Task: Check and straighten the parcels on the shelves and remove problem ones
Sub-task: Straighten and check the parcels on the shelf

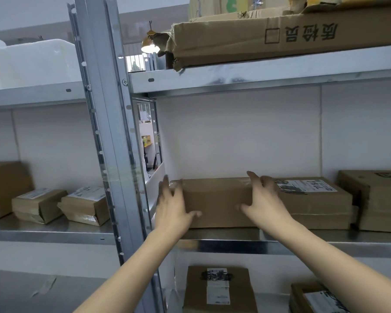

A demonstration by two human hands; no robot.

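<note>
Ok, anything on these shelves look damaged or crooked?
The top-shelf carton has a torn, crumpled left corner. Two small parcels on the left shelf sit skewed. The brown box between the left hand and right hand looks intact.

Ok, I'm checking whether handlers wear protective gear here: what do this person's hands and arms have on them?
Nothing visible: the left hand and right hand are ungloved, with no rings showing. The left forearm and right forearm are bare to the frame edge: no sleeves, watch or wristbands.
</note>
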